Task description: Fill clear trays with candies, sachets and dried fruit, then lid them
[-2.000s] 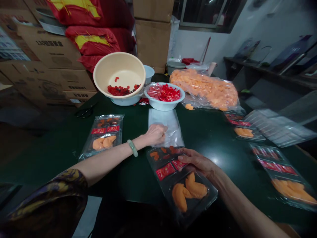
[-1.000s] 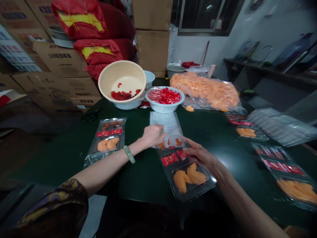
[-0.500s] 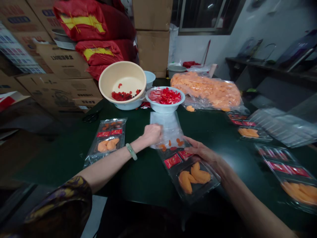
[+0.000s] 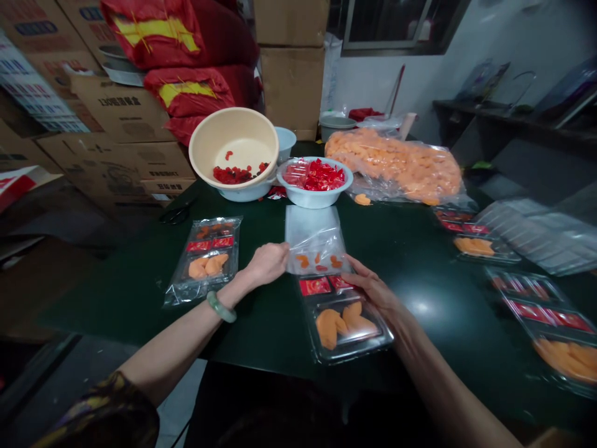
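A clear plastic bag [image 4: 311, 219] lies flat in front of me, its near end over the far part of a black plastic tray [image 4: 357, 348]. Inside the tray are orange fortune-cookie-shaped pieces [image 4: 329, 328], small red packets [image 4: 314, 286] and some dried orange-red bits [image 4: 321, 268], which sit under the bag's film. My left hand [image 4: 267, 262], with a green bangle at the wrist, is closed on the bag's left edge. My right hand [image 4: 373, 287] grips the tray's right side, thumb on top; its lower fingers are hidden.
A filled, bagged tray [image 4: 208, 264] lies left, near black scissors [image 4: 176, 213]. Behind are a tilted cream basin [image 4: 233, 134], a bowl of red packets [image 4: 316, 198] and a large bag of orange pieces [image 4: 396, 162]. More filled trays [image 4: 543, 317] and stacked clear plastic [image 4: 536, 233] lie right.
My left hand has moved from above the bag to its left edge. The tray has turned straighter and shifted left, with more of its far end under the film.
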The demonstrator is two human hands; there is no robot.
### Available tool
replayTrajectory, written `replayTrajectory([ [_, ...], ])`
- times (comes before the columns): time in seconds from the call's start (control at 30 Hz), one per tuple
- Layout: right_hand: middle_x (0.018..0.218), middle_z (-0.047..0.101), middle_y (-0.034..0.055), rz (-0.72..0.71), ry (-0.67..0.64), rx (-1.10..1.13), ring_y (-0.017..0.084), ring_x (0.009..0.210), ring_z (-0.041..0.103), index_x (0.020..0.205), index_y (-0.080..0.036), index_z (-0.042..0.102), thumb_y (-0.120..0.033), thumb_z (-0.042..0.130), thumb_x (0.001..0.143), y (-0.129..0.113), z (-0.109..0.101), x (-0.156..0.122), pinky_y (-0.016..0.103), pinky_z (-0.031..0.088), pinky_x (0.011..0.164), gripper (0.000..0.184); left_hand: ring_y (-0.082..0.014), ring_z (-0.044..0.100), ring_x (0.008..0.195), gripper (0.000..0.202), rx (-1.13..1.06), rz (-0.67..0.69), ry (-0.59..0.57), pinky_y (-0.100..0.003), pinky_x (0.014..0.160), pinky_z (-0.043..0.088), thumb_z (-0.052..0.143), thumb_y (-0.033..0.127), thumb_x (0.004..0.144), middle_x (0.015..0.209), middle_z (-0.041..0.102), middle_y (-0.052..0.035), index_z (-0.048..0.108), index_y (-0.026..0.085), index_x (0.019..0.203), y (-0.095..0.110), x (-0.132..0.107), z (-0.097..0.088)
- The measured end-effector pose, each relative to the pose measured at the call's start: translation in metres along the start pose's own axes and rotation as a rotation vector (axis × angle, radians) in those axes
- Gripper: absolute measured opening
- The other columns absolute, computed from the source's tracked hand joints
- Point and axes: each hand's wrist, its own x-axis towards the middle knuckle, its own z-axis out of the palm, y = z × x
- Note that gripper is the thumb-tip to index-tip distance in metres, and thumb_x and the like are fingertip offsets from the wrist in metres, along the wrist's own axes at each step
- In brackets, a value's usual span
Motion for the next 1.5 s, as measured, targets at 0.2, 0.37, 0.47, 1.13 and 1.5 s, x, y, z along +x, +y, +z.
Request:
replayTrajectory([
  [0.2,0.053,0.057,-0.0071,-0.014,0.203,0.077,0.003,0.034,0.035,0.107,-0.018,0.055,-0.014,0.076,0.051,0.021,0.022,-0.013,0.013,0.024,0.031,0.06,-0.0196,0.055,0.066,0.024,0.135,0.102,0.013,-0.029,0.057,0.036,0.031,0.014,0.087,0.073,0.058,-0.0073,0.052,0.015,0.075,0.025,-0.047,-0.002],
  [0.37,0.059,0.057,-0.0036,-0.158,0.324,-0.22,0.009,0.043,0.047,0.089,-0.019,0.05,-0.033,0.074,0.056,0.045,0.039,-0.017,0.022,0.039,0.041,0.043,-0.0172,0.053,0.064,0.03,0.193,0.145,-0.015,-0.028,0.055,0.037,0.028,0.015,0.09,0.07,0.057,-0.0055,0.052,0.015,0.072,0.029,-0.089,0.007],
  [0.47,0.085,0.063,0.0073,-0.347,0.417,-0.79,0.02,0.068,0.06,0.101,-0.018,0.054,-0.044,0.063,0.069,0.051,0.041,-0.028,0.037,0.05,0.062,0.043,-0.0177,0.054,0.066,0.03,0.188,0.051,0.025,-0.028,0.056,0.039,0.03,0.017,0.091,0.07,0.056,-0.006,0.053,0.015,0.072,0.024,-0.101,0.015],
  [1.13,0.138,0.04,0.0116,-0.809,-0.274,-1.403,0.03,0.123,0.039,0.127,-0.026,0.051,-0.027,0.07,0.071,0.068,0.017,-0.066,0.05,0.04,0.098,0.059,-0.0194,0.05,0.115,0.025,-0.224,0.255,0.14,-0.034,0.094,0.046,0.034,0.017,0.091,0.127,0.05,-0.0145,0.059,0.012,0.088,0.01,-0.108,0.01],
  [1.5,0.087,0.064,0.0071,-0.863,0.144,-1.837,0.021,0.076,0.056,0.094,-0.019,0.062,-0.03,0.059,0.081,0.062,0.068,-0.015,0.03,0.037,0.059,0.017,-0.028,0.036,0.129,0.023,0.003,0.257,0.185,-0.044,0.099,0.044,0.037,0.004,0.081,0.132,0.047,-0.0164,0.058,0.012,0.078,0.033,-0.125,0.019],
])
